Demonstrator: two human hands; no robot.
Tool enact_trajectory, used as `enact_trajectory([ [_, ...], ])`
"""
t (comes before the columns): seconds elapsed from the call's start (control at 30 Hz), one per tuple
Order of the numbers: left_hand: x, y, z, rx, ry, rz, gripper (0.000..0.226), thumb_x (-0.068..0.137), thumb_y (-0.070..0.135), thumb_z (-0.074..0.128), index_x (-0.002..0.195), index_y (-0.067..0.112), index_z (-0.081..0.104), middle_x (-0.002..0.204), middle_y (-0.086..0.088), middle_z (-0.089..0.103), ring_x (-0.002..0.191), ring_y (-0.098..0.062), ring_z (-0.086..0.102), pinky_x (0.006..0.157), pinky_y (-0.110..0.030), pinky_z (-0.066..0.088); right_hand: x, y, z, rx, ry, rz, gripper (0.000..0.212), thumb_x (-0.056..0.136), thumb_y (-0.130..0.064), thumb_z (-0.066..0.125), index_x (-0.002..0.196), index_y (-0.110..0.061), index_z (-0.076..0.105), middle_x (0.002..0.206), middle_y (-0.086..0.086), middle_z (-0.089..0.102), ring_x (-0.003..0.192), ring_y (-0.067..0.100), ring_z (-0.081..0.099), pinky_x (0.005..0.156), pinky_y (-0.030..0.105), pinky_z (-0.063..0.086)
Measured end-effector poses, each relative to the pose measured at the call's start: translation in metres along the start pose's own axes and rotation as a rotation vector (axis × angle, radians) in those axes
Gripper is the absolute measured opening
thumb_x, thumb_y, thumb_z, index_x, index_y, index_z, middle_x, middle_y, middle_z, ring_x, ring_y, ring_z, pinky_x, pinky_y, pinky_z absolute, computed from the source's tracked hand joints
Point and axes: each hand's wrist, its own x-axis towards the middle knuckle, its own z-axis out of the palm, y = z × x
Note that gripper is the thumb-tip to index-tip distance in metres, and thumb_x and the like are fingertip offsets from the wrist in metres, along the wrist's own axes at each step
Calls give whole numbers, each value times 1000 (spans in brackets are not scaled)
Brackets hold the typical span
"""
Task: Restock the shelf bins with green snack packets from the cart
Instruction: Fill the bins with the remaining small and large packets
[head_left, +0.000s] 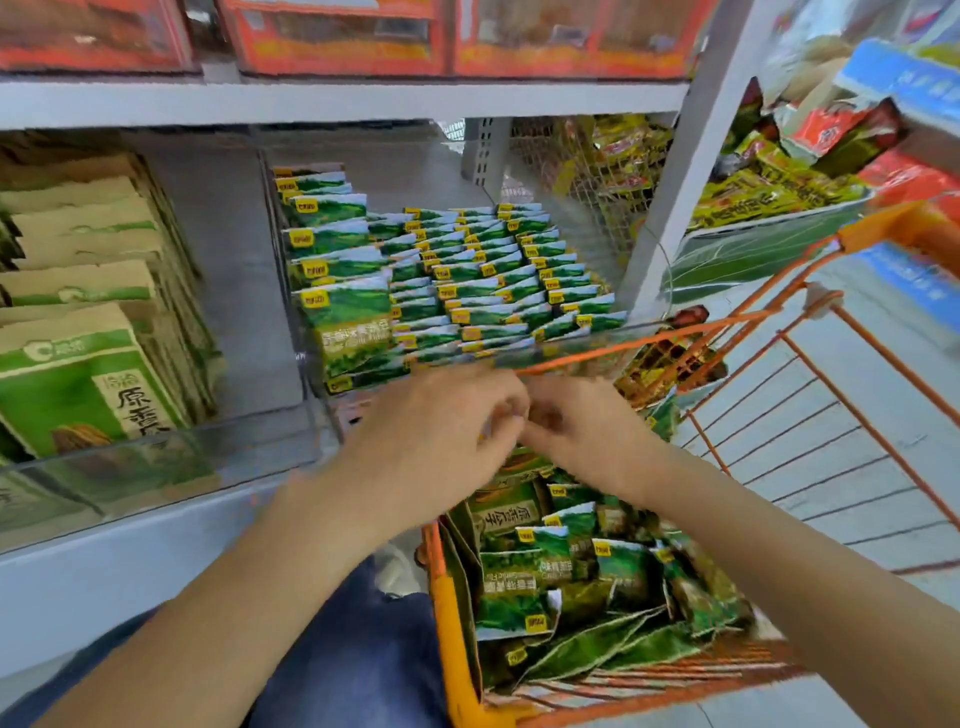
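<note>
Roughly: 1 clear shelf bin (561, 349), 4 rows green packets (467, 270); 1 orange cart (857, 364); 2 hands, left hand (441, 421) & right hand (587, 431), fingers curled, touching; grip blurred, can't tell.

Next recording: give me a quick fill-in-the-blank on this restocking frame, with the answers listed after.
1. The cart has a wire frame coloured ____.
2. The loose green packets waiting to be shelved lie in the ____.
3. The left hand and right hand meet just above the cart, in front of the clear ____ packed with rows of packets.

Missing words: orange; cart; bin
</note>
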Motion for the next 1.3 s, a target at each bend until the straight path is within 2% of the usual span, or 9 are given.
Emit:
enact_trajectory([
  [0.17, 16, 16, 51, 319, -689, -11, 26, 95, 35, 54, 112, 17, 62, 91, -1, 61, 77, -18, 58, 57, -30, 45, -24, 38, 24, -373, -854, 120, 26, 93, -29, 57, 101, -7, 68, 94, 6, 69, 87, 22, 63, 75, 34, 51],
  [0.33, 38, 32, 97, 489, -1264, -84, 54, 94, 38, 56, 141, 14, 44, 131, -5, 51, 114, -24, 52, 89, -37, 49, -28, 47, 50, -275, -1150, 170, 42, 83, -36, 72, 115, -11, 64, 111, 3, 65, 98, 19, 55, 84, 32, 45],
  [0.47, 37, 39, 112, 578, -1276, -93, 47, 95, 46, 53, 128, 13, 54, 92, -1, 51, 89, -20, 52, 78, -34, 47, -22, 57, 59, -254, -1168, 182, 44, 84, -35, 70, 118, -8, 65, 115, 10, 66, 107, 25, 61, 94, 40, 50],
  [0.7, 39, 33, 94, 325, -1031, -163, 46, 88, 39, 67, 119, 5, 60, 89, -8, 60, 69, -16, 48, 58, -27, 40, -8, 65, 26, -158, -770, 153, 50, 89, -44, 61, 100, 3, 70, 84, 15, 67, 74, 27, 56, 69, 35, 45],
  [0.8, 36, 23, 66, 60, -545, -359, 42, 89, 35, 65, 129, 23, 57, 105, 0, 65, 82, -14, 60, 67, -27, 48, -6, 55, 5, -57, -323, 166, 66, 92, -61, 41, 99, -1, 67, 84, 12, 66, 73, 24, 58, 66, 33, 45],
  [0.87, 30, 24, 49, -168, -174, -390, 22, 89, 36, 64, 110, 29, 61, 88, 9, 63, 69, 0, 55, 58, -18, 40, -6, 41, -5, 146, -67, 175, 66, 91, -65, 33, 91, -6, 63, 67, 4, 55, 67, 21, 54, 60, 32, 39],
  [1.07, 4, 42, 20, -762, 389, -503, 17, 88, 16, 67, 82, 12, 51, 70, 1, 62, 40, -13, 52, 33, -28, 40, -15, 20, -19, 745, 86, 253, 77, 69, -83, 50, 96, -13, 69, 95, 11, 70, 87, 24, 66, 88, 49, 52],
  [1.2, -12, 44, 7, -1129, 519, -616, 14, 89, 6, 62, 82, 12, 50, 62, 7, 63, 46, -12, 60, 43, -23, 51, -20, 6, -18, 893, 69, 23, 28, 80, -37, 69, 100, -19, 69, 90, 0, 72, 84, 16, 69, 80, 34, 57],
  [1.3, -20, 27, -1, -917, 500, -580, 25, 84, 14, 70, 102, 21, 53, 103, 1, 66, 77, -9, 68, 66, -25, 56, -4, -20, -18, 875, 122, -10, 17, 85, -15, 69, 101, -10, 70, 86, -1, 71, 70, 13, 67, 67, 32, 58],
])
